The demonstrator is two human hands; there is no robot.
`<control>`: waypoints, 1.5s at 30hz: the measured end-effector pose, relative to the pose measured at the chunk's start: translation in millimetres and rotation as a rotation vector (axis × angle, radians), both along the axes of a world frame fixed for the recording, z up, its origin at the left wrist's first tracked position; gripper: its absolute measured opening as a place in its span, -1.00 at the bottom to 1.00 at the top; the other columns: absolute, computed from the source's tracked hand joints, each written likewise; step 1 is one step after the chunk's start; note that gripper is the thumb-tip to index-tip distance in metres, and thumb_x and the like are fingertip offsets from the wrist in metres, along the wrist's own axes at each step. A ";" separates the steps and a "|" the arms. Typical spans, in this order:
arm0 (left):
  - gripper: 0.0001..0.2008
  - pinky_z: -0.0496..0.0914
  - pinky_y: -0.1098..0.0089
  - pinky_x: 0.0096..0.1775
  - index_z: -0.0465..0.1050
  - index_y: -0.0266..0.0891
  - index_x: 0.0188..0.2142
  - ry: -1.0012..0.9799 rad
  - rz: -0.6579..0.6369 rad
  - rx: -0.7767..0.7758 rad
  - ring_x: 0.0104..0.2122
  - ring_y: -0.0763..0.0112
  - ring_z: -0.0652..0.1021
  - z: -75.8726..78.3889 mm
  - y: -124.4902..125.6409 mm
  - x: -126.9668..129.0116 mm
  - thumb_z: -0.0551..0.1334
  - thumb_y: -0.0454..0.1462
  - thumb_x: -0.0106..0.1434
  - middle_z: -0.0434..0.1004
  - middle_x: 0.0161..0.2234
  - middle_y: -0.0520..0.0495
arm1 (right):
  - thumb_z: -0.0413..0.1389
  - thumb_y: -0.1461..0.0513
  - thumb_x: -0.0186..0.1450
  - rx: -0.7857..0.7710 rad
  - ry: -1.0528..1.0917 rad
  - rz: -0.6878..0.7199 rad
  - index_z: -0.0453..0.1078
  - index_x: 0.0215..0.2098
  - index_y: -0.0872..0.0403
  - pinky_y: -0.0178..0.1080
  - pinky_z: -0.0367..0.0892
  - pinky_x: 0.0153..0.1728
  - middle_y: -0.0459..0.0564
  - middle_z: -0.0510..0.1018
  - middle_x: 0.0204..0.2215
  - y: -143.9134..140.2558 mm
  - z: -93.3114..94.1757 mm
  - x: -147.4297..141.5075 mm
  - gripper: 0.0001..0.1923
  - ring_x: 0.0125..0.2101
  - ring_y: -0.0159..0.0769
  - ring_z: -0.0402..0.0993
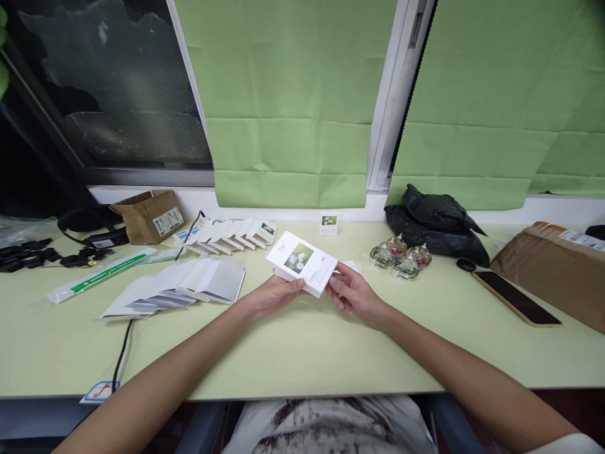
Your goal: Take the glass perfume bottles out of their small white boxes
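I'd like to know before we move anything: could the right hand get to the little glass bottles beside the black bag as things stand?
Probably yes. The right hand holds the white box, but the glass bottles sit just beyond it on the table, with nothing between them.

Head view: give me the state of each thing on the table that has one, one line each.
White flower box: held above the table by both hands, tilted.
Left hand: fingers shut on the box's near left edge.
Right hand: fingers shut on the box's right end.
Flat box blanks: unfolded, fanned out.
Phone: screen dark, lying flat.
Brown carton: flaps open.
Small box: upright by the wall.
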State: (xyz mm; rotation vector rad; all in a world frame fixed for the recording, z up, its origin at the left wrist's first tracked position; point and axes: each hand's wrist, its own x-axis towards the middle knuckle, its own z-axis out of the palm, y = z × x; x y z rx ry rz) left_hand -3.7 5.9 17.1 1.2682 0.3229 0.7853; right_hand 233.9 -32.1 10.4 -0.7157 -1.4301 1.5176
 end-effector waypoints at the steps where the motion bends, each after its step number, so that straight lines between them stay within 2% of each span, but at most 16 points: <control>1: -0.42 0.35 0.05 0.20 0.47 -0.19 0.23 0.003 -0.002 -0.003 0.25 -0.06 0.47 -0.1 -0.1 0.2 0.47 -0.12 0.27 0.52 0.21 -0.32 | 0.30 -0.11 0.31 0.013 -0.008 -0.003 0.37 0.04 -0.03 -0.44 0.10 -0.77 -0.17 0.49 -0.39 0.4 -0.7 0.3 -0.50 -0.68 -0.54 0.30; 22: -0.41 0.37 0.05 0.15 0.44 -0.16 0.27 0.032 0.015 0.005 0.21 -0.07 0.50 -1.7 1.3 -0.6 0.44 -0.10 0.29 0.51 0.22 -0.33 | 0.25 -0.12 0.35 0.009 -0.017 -0.025 0.37 0.01 -0.03 -0.41 0.14 -0.73 -0.17 0.49 -0.39 -0.6 -0.9 -2.3 -0.55 -0.67 -0.52 0.30; 30: -0.38 0.38 0.07 0.11 0.47 -0.16 0.25 0.063 0.053 0.037 0.21 -0.08 0.48 -4.4 3.2 0.2 0.47 -0.06 0.25 0.46 0.26 -0.33 | 0.24 -0.10 0.35 -0.007 -0.006 -0.054 0.37 -0.08 -0.01 -0.39 0.23 -0.73 -0.16 0.49 -0.37 -1.8 0.0 -2.8 -0.60 -0.66 -0.50 0.32; 39: -0.40 0.39 0.04 0.13 0.52 -0.22 0.18 0.140 0.058 0.078 0.18 -0.10 0.51 -2.3 0.8 0.3 0.49 -0.04 0.21 0.50 0.23 -0.36 | 0.20 0.05 0.37 -0.019 -0.010 -0.073 0.37 -0.05 0.03 -0.37 0.32 -0.72 -0.16 0.53 -0.41 1.9 -5.9 -2.5 -0.71 -0.67 -0.45 0.38; 45: -0.42 0.40 0.05 0.14 0.50 -0.22 0.21 0.083 0.048 0.046 0.18 -0.10 0.53 1.2 -0.5 2.1 0.47 -0.08 0.26 0.49 0.24 -0.36 | 0.14 0.15 0.29 -0.074 0.011 -0.066 0.40 -0.05 0.04 -0.33 0.35 -0.71 -0.12 0.56 -0.44 1.6 -7.3 -2.7 -0.73 -0.64 -0.37 0.41</control>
